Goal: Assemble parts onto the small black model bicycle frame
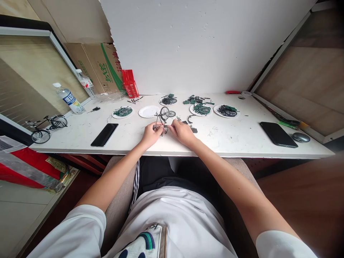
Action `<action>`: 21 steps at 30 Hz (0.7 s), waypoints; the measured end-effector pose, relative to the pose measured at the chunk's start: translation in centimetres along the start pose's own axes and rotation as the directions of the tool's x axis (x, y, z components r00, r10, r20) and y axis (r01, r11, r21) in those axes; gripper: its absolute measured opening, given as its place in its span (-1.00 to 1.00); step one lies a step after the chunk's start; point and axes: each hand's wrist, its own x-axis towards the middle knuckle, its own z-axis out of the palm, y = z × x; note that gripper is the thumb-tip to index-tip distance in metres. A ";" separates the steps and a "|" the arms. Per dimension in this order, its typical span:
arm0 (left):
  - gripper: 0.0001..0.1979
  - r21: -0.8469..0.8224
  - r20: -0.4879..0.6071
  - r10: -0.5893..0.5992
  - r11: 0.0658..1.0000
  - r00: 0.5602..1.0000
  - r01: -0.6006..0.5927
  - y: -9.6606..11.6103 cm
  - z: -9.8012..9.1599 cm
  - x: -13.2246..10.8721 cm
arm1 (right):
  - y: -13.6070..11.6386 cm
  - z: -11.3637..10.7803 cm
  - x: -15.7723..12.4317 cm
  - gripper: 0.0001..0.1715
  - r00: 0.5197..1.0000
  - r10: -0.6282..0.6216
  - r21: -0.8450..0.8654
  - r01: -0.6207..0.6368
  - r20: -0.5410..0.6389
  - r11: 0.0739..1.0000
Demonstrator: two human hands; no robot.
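Note:
My left hand (153, 134) pinches a partly built model bicycle (161, 120) near the table's front edge. One spoked wheel of the model points away from me, and its lower part is partly hidden by my fingers. My right hand (182, 132) is closed at the model's right side, its fingertips close against a thin part there. What those fingertips grip is too small to make out. Just beyond the model lies a loose spoked wheel (172, 114). Dark small parts (193, 130) lie beside my right hand, with a curved piece (190, 119) behind them.
Paper plates with green and black parts (123, 112) (201, 109) (227, 111) stand behind my hands, near a bare plate (148, 111). A finished-looking model bicycle (48, 127), phone (104, 134) and bottle (70, 99) are left. A black phone (278, 134) and mouse (301, 137) lie right.

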 end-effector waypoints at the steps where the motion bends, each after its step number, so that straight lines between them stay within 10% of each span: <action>1: -0.63 0.002 0.005 0.003 1.000 1.000 -0.003 0.0 0.0 0.0 | 0.0 0.1 0.0 -0.57 1.000 0.016 -0.036 -0.016 -0.001 0.999; 14: -0.69 -0.001 -0.009 -0.016 1.000 1.000 0.016 -0.3 -0.1 0.2 | -0.7 -0.8 -0.2 -0.79 0.997 -0.048 0.152 0.038 0.066 0.988; 21: -0.71 0.053 0.023 0.011 0.998 1.000 -0.012 0.0 -0.1 0.0 | -0.7 -0.8 0.2 -0.62 0.981 0.097 -0.036 -0.093 0.169 0.995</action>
